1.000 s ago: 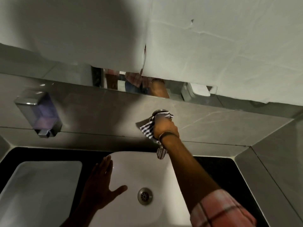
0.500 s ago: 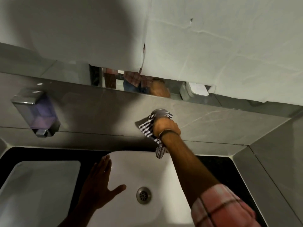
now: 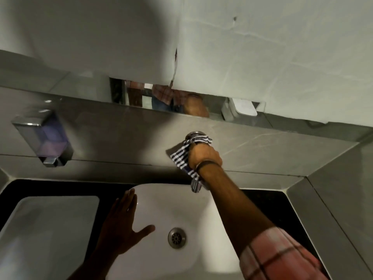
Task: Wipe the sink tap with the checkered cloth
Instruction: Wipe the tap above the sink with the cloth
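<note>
- White basin (image 3: 161,203) nearest, and the left hand (image 3: 121,225) lies flat on its rim, fingers spread, holding nothing.
- Over the basin's back edge, the right hand (image 3: 203,156) is clenched around the checkered cloth (image 3: 181,158), bunched on the wall-mounted tap (image 3: 196,136).
- Soft, light cloth; chrome probably slick, so grip it wrapped around the tap body.

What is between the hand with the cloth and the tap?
Only the cloth itself. The right hand is closed around it, pressing it against the tap on the wall. Nothing else visible is in the way. The left hand rests flat on the sink rim.
</note>
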`<state>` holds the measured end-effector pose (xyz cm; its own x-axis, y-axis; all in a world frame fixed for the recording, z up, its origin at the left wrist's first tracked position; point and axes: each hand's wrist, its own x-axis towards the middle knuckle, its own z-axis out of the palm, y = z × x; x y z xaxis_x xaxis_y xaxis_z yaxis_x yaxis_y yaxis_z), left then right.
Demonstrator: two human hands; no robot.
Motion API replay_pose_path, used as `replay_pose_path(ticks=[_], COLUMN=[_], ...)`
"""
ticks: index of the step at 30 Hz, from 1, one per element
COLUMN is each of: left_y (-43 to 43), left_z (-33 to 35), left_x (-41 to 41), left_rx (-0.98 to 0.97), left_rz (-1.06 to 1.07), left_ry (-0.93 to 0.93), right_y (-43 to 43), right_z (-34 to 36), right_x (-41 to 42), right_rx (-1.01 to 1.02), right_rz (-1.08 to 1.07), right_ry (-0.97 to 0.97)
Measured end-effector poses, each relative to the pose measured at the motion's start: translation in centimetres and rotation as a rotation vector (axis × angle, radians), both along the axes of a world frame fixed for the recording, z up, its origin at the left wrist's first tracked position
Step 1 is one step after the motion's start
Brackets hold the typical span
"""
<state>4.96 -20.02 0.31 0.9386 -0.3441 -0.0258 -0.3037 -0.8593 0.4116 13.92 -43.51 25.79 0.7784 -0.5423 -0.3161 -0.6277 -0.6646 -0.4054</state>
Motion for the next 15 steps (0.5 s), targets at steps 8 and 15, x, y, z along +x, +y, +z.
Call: replay_pose_path(ticks=[8, 15], left_y=[-0.2, -0.3], left_z=[0.0, -0.7], left_x=[-0.1, 0.2], left_rx=[0.016, -0.013], left_rz=[0.001, 0.033], left_ry=[0.008, 0.006], right_y=[1.1, 2.8], right_z=[-7.0, -13.5], right_x=[-5.8, -9.7], right_rx=[-0.063, 0.234], right_rz=[-0.102, -0.133], right_ry=[-0.603, -1.038])
